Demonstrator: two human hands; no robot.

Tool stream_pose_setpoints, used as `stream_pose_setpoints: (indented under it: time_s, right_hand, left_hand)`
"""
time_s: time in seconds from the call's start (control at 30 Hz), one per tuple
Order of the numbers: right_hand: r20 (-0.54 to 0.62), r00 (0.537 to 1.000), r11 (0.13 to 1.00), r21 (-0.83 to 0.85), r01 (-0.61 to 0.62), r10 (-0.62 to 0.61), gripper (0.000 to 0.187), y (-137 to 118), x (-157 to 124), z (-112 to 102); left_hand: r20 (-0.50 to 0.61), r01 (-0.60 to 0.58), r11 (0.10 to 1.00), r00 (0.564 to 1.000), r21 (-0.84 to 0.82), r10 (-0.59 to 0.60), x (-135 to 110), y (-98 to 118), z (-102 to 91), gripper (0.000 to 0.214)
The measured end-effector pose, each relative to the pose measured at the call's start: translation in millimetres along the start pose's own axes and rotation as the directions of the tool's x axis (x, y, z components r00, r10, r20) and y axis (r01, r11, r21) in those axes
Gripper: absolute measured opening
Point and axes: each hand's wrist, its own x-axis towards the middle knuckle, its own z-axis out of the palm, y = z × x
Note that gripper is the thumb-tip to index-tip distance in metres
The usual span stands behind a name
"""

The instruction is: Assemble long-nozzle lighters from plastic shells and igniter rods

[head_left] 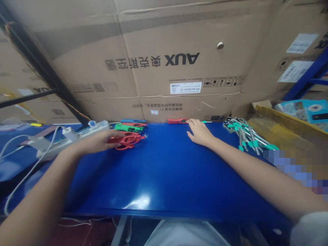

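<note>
In the head view, our left hand (98,140) is at the red plastic handles (128,139), far left on the blue table (164,174); we cannot tell whether it pinches one. Our right hand (200,132), thumb spread from fingers, overlaps the red-handled lighter (176,121) beside the far carton (146,37), left of teal-collared metal rods (249,135).

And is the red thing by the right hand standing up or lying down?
Lying down: the red thing stretches sideways along the blue table, beside the cardboard.

Left forearm (57,182) and right forearm (248,172) bare, extended forward, well apart. Left grip (98,140): fingers partly curled, pointing inward. Right grip (200,132): back uppermost, fingers bent.
</note>
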Motion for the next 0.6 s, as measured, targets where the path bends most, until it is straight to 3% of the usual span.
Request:
stream_pose_setpoints:
  time_s: [0.1,0.23,0.43,0.6]
  right_hand:
    - [0.007,1.0,1.0,0.023,-0.016,0.016,0.054,-7,23,13]
    - [0.0,0.999,0.998,0.036,-0.048,0.048,0.048,-4,46,16]
    - [0.087,0.996,0.998,0.068,-0.011,0.005,0.012,-7,44,10]
    - [0.115,0.992,0.992,0.105,-0.069,0.057,0.034,-4,35,10]
  left_hand:
    - [-0.002,0.009,1.0,1.0,-0.022,-0.009,2,-19,3.6,0.05]
    - [-0.024,0.048,0.999,0.999,-0.009,-0.048,6,-27,6.4,0.049]
    - [-0.07,0.092,0.995,0.993,0.028,-0.09,9,-29,9.8,0.055]
    - [-0.061,0.113,0.993,0.992,0.043,-0.11,12,-28,4.0,0.061]
